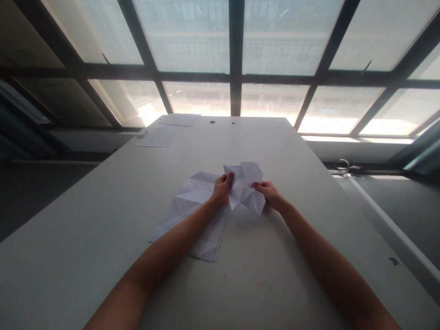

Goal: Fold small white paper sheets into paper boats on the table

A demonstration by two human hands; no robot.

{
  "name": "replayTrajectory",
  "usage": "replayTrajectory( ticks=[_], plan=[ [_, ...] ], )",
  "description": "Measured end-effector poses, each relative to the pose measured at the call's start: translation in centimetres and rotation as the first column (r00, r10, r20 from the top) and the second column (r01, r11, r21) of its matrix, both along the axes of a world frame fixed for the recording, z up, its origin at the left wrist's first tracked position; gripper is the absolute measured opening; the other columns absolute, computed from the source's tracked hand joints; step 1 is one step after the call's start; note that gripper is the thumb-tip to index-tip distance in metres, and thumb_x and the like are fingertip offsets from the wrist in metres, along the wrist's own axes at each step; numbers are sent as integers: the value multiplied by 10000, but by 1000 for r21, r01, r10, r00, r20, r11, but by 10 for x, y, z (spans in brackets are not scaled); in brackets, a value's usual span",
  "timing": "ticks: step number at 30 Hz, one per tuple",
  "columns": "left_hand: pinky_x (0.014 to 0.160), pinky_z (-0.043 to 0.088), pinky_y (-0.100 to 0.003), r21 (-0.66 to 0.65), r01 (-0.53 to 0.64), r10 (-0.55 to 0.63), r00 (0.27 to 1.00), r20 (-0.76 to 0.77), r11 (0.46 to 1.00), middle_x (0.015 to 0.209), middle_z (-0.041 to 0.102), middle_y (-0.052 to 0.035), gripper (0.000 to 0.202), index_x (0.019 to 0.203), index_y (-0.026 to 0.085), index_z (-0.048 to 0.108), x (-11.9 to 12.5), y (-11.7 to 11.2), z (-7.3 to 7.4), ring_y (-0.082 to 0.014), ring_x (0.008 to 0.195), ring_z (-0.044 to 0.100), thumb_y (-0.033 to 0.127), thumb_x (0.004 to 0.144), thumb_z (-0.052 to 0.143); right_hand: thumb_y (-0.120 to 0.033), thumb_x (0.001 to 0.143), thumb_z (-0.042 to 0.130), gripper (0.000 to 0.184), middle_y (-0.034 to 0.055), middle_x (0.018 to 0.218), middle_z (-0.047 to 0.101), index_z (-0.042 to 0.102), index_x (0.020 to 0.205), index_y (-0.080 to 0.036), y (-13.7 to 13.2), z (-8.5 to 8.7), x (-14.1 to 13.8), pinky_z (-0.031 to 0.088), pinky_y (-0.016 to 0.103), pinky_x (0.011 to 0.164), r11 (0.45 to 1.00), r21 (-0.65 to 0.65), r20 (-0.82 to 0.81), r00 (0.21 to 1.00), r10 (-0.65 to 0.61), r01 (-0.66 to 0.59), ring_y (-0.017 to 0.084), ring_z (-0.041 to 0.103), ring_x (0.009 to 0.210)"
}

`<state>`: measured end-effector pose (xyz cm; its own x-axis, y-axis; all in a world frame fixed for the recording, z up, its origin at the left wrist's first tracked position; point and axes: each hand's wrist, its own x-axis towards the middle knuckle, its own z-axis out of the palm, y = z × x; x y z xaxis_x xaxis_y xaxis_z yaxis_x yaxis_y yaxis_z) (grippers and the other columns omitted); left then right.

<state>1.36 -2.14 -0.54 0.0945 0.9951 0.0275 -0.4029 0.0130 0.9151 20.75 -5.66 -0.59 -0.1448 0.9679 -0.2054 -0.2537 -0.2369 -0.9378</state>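
A creased sheet of white paper is held up above the table between my two hands. My left hand pinches its left side, the thumb on the near face. On the right side, my right hand grips the sheet between thumb and fingers. Several fold lines run across it, and its lower edge bends into points. Beneath my left forearm lies a small stack of creased paper sheets on the table, partly hidden by that arm.
The long white table stretches toward large windows. More flat white sheets lie at its far left. Near the far end sits a small round piece. A white pole runs beside the right edge.
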Motion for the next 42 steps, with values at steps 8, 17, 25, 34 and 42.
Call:
replayTrajectory(
  ticks=[8,17,25,34,42],
  plan=[
    [670,527,-260,-150,-95,100,995,28,984,923,712,-57,398,1098,192,616,-13,8,6,-183,804,677,510,862,653,-524,609,771,405,70,713,704,673,768,-165,7,-10,-3,460,271,509,983,47,77,980,-182,179,177,594,578],
    [653,492,-232,-141,125,-108,987,120,982,1022,691,-60,989,1547,293,153,-6,1,-2,-129,700,653,482,793,766,-547,728,600,376,-40,519,493,567,634,-184,18,-26,6,291,229,433,799,323,304,744,-595,507,106,404,483],
    [706,515,-262,-57,266,-260,961,96,962,1026,723,-36,1130,1540,386,164,-7,-10,12,-162,761,684,210,665,857,-552,742,591,372,-57,504,425,525,620,-207,17,-27,7,254,233,408,781,321,274,737,-618,535,99,328,463],
    [656,541,-284,-137,375,-355,922,154,917,1103,707,-117,476,1256,205,636,-11,-6,24,-206,799,684,394,822,690,-588,756,594,412,-55,489,391,477,601,-224,15,-23,7,228,233,414,815,352,273,783,-559,459,100,318,473],
    [701,560,-372,-261,99,-95,995,28,960,950,725,-109,525,1183,193,619,-11,-1,11,-256,803,704,494,776,760,-586,748,631,438,-76,495,348,436,590,-227,16,-25,12,185,235,410,823,362,209,822,-530,438,79,251,452]
  ],
)
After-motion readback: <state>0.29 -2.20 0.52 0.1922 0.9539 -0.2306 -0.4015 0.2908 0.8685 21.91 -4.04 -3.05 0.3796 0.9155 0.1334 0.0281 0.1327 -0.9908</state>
